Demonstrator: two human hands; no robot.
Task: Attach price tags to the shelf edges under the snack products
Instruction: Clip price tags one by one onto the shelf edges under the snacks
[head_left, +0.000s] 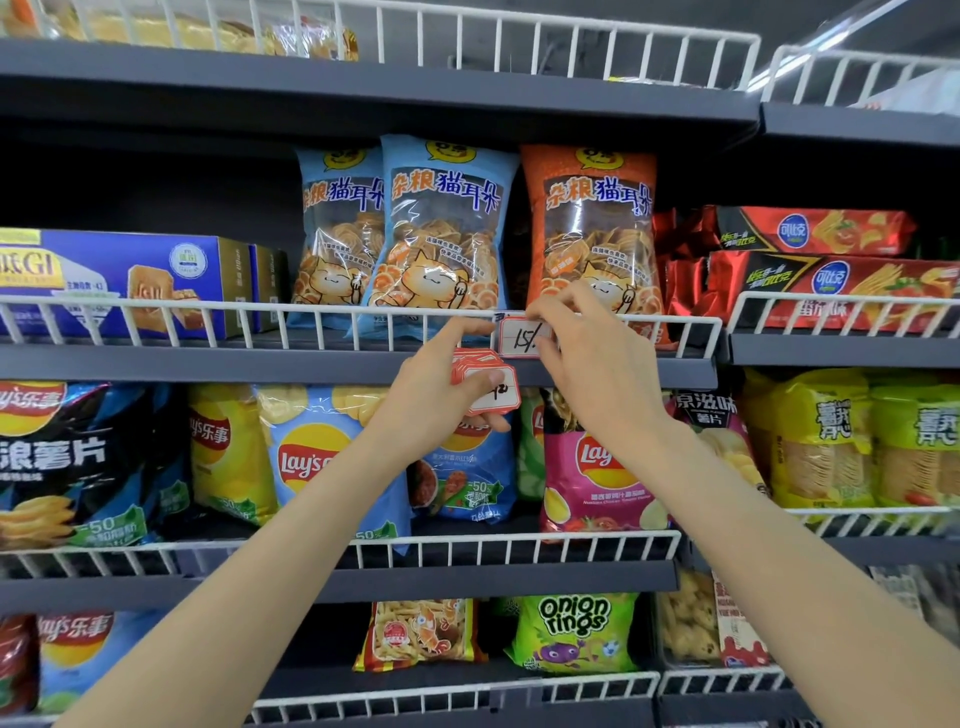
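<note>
A white price tag with a red border and "15" written on it (521, 338) sits against the white wire rail (311, 312) of the middle shelf, below the orange snack bag (592, 228). My right hand (587, 353) pinches the tag's right side at the rail. My left hand (441, 384) grips a small stack of red-bordered price tags (488, 382), thumb on top, while its index finger reaches up to the tag's left edge. Two blue snack bags (441, 228) stand to the left of the orange one.
Blue biscuit boxes (124, 280) stand on the left of the same shelf, red packs (831, 270) on the right. Lay's chip bags (306, 457) fill the shelf below, and an onion rings bag (571, 631) lies lower down. Dark shelf edges (208, 364) run under every wire rail.
</note>
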